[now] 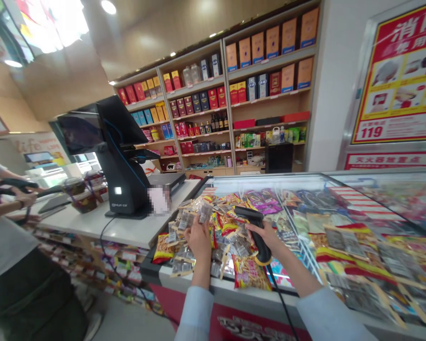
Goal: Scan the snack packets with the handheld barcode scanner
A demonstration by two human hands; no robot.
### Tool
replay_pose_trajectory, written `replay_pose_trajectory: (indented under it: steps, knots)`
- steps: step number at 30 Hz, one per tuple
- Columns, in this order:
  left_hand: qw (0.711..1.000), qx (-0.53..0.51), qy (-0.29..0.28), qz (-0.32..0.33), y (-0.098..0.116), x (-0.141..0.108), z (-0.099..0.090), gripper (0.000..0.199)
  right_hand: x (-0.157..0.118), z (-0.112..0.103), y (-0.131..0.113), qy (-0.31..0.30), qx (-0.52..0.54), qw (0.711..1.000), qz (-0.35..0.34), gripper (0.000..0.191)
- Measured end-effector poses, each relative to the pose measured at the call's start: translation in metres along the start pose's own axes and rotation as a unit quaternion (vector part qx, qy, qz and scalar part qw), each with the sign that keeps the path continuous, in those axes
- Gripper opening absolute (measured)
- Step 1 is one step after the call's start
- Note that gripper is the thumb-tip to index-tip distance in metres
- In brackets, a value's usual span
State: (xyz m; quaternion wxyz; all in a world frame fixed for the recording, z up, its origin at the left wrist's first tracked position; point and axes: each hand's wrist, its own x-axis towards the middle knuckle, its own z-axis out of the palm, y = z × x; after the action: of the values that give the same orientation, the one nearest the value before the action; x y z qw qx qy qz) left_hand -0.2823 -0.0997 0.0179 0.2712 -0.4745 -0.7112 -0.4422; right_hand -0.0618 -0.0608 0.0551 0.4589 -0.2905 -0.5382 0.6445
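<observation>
My right hand [270,239] is closed around a black handheld barcode scanner [261,244], its head tilted left toward the other hand. A cord runs down from the scanner's handle. My left hand [199,241] has its fingers on a small clear snack packet [205,211] with a pale printed label; the contents are too blurred to name. Around both hands, similar clear packets, some with flat wooden sticks, lie heaped on the freezer's glass top [305,187]. Among them are yellow-and-red snack bags, such as a bag [250,272] just below the scanner.
A black checkout terminal [122,166] stands on the white counter [128,232] at left, beside lidded plastic tubs [83,194]. Another person [10,237] stands at the far left. More packets [355,241] cover the freezer's right side. Shelves of boxed goods [213,99] line the back wall.
</observation>
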Motion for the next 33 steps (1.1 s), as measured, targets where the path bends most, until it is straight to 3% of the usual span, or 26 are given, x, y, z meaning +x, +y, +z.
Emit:
replay_pose_trajectory:
  steps: [7,17,33]
  knots:
    - [0.997,-0.006,0.022,0.073,0.005,-0.004,-0.005,0.036,-0.001,0.000,0.000,-0.007,0.008,1.000,0.009,0.033]
    - [0.991,-0.017,0.084,0.106,-0.001,-0.005,0.004,0.031,0.001,-0.003,0.002,-0.028,-0.015,0.999,0.016,0.035]
    - [0.989,-0.017,0.089,0.116,0.000,-0.003,0.004,0.029,0.003,-0.004,0.003,-0.014,0.009,1.000,0.020,0.032]
